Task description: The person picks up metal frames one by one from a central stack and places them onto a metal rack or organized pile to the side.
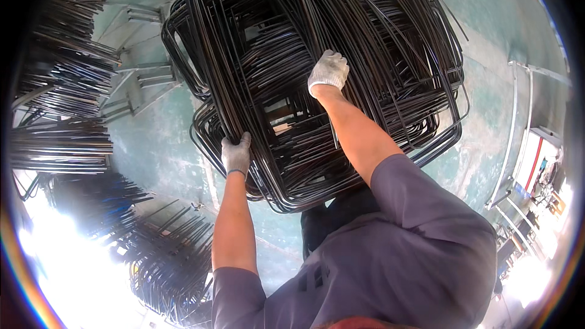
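A big pile of dark bent metal frames (365, 30) with rounded corners lies stacked crosswise in front of me. My left hand (236, 154), in a pale knitted glove, is closed around the left side of an upper bundle of these frames, near its close rounded corner. Farther away and to the right, my gloved right hand (329, 71) is in a fist on the other long side of that bundle. The hand and glove hide exactly how many bars it grips. Beneath the bundle, more metal frames (277, 55) run crosswise.
Several stacks of dark metal bars (61, 146) stand along the left, with another heap of bent bars (170, 262) at lower left. Light metal racks (143, 79) sit on the green floor (152, 140) between. At right are pale rails (515, 128) and a white-and-red box (536, 158).
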### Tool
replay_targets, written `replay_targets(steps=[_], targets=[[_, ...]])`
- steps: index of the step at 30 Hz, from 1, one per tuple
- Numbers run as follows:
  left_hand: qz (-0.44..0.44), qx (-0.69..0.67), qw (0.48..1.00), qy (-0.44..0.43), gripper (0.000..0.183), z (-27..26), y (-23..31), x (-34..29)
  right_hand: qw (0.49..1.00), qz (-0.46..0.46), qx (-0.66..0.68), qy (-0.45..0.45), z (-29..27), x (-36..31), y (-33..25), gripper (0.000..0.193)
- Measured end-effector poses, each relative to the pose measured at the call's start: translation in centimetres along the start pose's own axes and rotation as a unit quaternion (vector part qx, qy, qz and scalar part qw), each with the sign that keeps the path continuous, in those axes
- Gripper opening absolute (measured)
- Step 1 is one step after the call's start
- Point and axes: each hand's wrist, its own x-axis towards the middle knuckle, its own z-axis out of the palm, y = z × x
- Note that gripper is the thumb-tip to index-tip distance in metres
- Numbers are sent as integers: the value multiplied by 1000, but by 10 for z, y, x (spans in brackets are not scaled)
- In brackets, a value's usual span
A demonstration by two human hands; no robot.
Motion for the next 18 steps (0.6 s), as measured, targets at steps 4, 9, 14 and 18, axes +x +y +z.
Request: replay_targets(steps=[4,9,14,18], targets=[[-6,39,999,-13,70,-5,5,-1,998,44,33,16,-2,-3,-7,50],[13,83,996,20,80,14,-9,8,996,63,58,8,3,-1,-11,47],[-38,155,986,55,83,28,7,6,997,44,59,-18,4,-4,-2,47],[20,211,974,82,82,20,13,-8,994,73,65,57,19,-24,-8,44]])
